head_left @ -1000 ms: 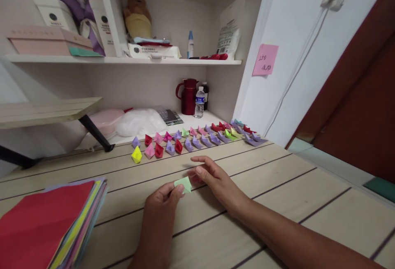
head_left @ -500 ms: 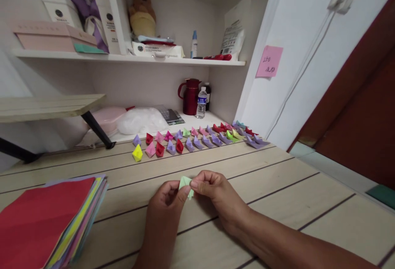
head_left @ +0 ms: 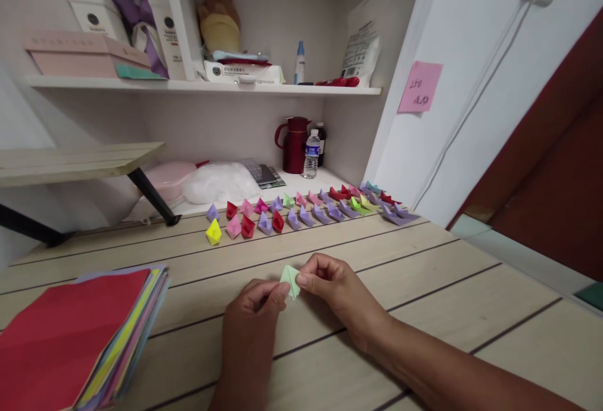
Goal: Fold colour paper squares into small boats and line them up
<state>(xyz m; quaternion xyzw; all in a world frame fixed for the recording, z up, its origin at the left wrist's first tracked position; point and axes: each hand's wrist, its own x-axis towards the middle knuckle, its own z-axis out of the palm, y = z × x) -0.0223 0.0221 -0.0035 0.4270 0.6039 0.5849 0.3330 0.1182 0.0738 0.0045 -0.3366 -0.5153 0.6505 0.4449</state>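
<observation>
Both hands pinch a small pale green folded paper piece [head_left: 290,279] just above the wooden table [head_left: 424,273]. My left hand [head_left: 252,317] grips its left corner with thumb and forefinger, the fingers closed. On the piece's right side my right hand [head_left: 332,288] is closed too, fingers curled. Beyond them, two rows of several small folded paper boats [head_left: 301,210] in purple, red, pink, green and yellow stand along the table's far edge.
A stack of coloured paper sheets [head_left: 75,335], red on top, lies at the near left. A raised wooden board [head_left: 80,159] on black legs is at the left. Behind the table a white shelf recess holds a red jug [head_left: 294,144], a water bottle [head_left: 311,154] and a plastic bag.
My right hand went from flat, fingers stretched on the table, to pinching the green piece together with the left. The piece now stands more upright, lifted slightly.
</observation>
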